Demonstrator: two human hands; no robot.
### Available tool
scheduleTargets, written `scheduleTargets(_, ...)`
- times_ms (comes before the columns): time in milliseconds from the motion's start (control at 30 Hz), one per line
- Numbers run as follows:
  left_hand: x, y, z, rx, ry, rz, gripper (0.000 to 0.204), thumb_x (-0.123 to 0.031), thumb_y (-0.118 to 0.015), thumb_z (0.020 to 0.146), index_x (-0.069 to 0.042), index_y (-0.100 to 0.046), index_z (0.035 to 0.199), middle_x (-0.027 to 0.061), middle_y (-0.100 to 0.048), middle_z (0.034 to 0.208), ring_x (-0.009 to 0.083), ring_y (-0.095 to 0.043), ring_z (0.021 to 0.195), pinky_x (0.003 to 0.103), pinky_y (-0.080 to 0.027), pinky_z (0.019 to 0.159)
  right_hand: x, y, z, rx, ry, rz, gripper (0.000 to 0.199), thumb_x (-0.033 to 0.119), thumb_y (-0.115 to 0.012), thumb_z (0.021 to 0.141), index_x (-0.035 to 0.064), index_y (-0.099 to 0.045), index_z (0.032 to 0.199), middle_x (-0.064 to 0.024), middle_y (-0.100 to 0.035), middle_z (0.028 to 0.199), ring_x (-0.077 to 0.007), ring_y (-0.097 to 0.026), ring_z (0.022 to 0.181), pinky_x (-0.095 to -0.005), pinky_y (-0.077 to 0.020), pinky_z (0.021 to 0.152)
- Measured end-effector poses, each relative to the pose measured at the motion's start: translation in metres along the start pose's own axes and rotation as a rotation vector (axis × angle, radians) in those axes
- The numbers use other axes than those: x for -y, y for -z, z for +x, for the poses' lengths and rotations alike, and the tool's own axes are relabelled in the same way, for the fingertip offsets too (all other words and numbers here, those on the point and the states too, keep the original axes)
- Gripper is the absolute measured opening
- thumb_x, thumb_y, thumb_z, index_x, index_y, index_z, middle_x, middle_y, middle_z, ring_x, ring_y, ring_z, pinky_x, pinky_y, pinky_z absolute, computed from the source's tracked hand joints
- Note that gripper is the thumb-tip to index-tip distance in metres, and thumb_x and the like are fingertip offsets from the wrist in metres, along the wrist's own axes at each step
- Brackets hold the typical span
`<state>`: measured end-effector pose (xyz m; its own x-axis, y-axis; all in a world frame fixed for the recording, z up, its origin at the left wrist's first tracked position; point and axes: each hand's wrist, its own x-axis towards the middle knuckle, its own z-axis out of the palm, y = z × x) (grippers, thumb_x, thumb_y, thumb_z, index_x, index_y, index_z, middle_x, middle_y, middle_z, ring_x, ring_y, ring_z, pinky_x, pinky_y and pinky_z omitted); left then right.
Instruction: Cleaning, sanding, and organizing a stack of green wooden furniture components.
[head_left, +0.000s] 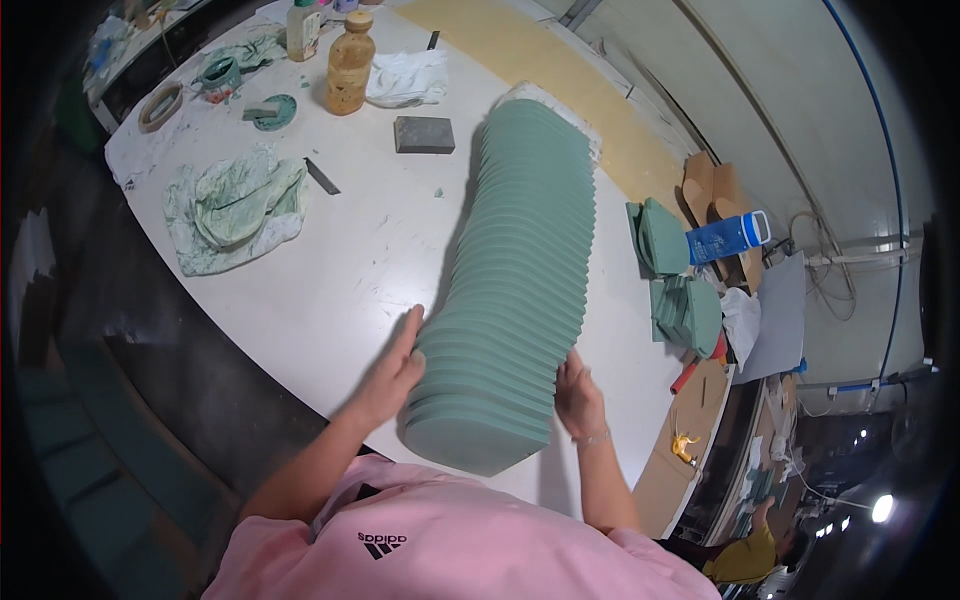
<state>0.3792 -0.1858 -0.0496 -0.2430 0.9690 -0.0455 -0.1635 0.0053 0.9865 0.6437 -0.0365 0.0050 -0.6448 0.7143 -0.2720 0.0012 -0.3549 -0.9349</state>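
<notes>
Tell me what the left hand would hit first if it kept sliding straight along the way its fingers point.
The left hand, flat against the long stack of green foam pieces, points up the white table. Its line looks free along the stack's side; the grey block lies roughly ahead, though depth is unclear.

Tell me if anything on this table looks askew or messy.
The green stack between the left hand and right hand bends sideways instead of running straight. A green-stained rag lies crumpled on the table, with green smears near the tape roll.
</notes>
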Motion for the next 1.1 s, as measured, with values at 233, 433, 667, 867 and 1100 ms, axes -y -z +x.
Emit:
scheduleTargets(233,-0.004,-0.035,-0.017,-0.089,0.036,0.061,0.073,-0.01,-0.046,0.093,0.007,-0.001,0.149,0.0269,-0.01,0.155,0.0335,-0.01,0.146,0.037,-0.011,0.117,-0.028,-0.036,-0.049,-0.231,-0.095,0.064,0.09,0.046,-0.065,0.082,-0.0004,-0.026,0.148,-0.013,-0.035,0.149,-0.0248,-0.032,0.137,-0.0374,-0.0217,0.113)
scheduleTargets(433,0.003,-0.065,-0.019,-0.138,0.007,0.237,0.082,-0.016,-0.053,0.091,0.008,0.0,0.148,0.0308,-0.01,0.153,0.0393,-0.012,0.144,0.04,-0.013,0.117,-0.016,-0.017,-0.051,-0.235,-0.152,0.19,0.066,0.03,-0.063,0.089,-0.0006,-0.036,0.14,-0.0129,-0.049,0.135,-0.0242,-0.049,0.121,-0.0373,-0.0391,0.102)
scheduleTargets(667,-0.003,-0.044,0.002,-0.105,-0.031,0.121,0.08,-0.019,-0.049,0.094,0.007,0.004,0.148,0.0285,-0.005,0.155,0.038,-0.007,0.146,0.039,-0.01,0.118,-0.019,-0.009,-0.046,-0.267,-0.148,0.181,0.059,0.026,-0.059,0.092,-0.001,-0.037,0.14,-0.0135,-0.05,0.133,-0.0241,-0.051,0.119,-0.0366,-0.0422,0.1)
scheduleTargets(867,-0.009,-0.062,0.003,-0.125,-0.051,0.221,0.081,-0.02,-0.049,0.094,0.006,0.006,0.148,0.0261,0.001,0.157,0.036,-0.003,0.146,0.039,-0.007,0.118,-0.013,-0.011,-0.047,-0.273,-0.133,0.132,0.06,0.027,-0.059,0.093,-0.0019,-0.037,0.14,-0.0138,-0.05,0.134,-0.0237,-0.051,0.12,-0.0347,-0.0432,0.099)
scheduleTargets(1100,-0.004,-0.028,0.015,-0.08,-0.008,0.075,0.065,-0.017,-0.039,0.099,0.007,-0.004,0.149,0.0246,-0.008,0.157,0.0308,-0.007,0.147,0.034,-0.008,0.118,-0.007,0.008,-0.033,-0.185,-0.091,0.028,0.073,0.043,-0.055,0.093,-0.0012,-0.029,0.146,-0.0138,-0.041,0.145,-0.0246,-0.039,0.133,-0.0356,-0.0315,0.109)
